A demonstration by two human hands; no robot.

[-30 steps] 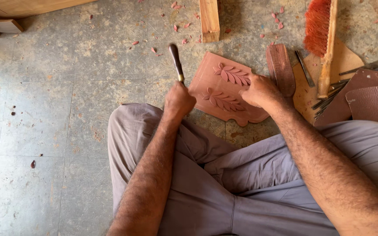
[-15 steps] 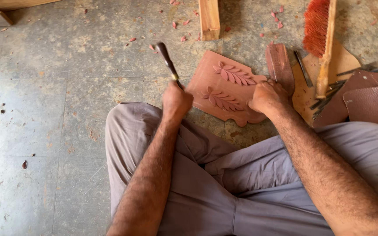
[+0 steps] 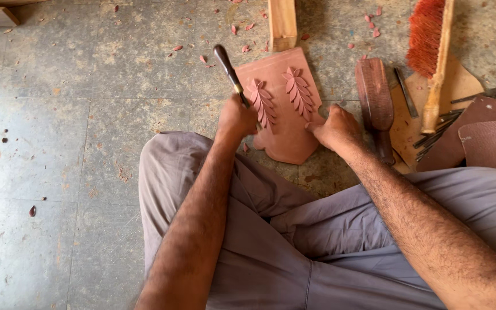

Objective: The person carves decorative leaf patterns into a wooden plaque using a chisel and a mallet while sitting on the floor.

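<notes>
Two hands are working at the centre of the frame. The left hand (image 3: 235,117) is gripping one carving tool (image 3: 229,72) with a dark handle, its tip lying against one reddish carved panel (image 3: 285,123) on the floor (image 3: 58,115). Two leaf sprigs are showing on the panel. The right hand (image 3: 335,127) is pressing the panel's right edge, fingers curled. At upper right, one brush (image 3: 429,40) and one wooden mallet (image 3: 374,97) are lying.
</notes>
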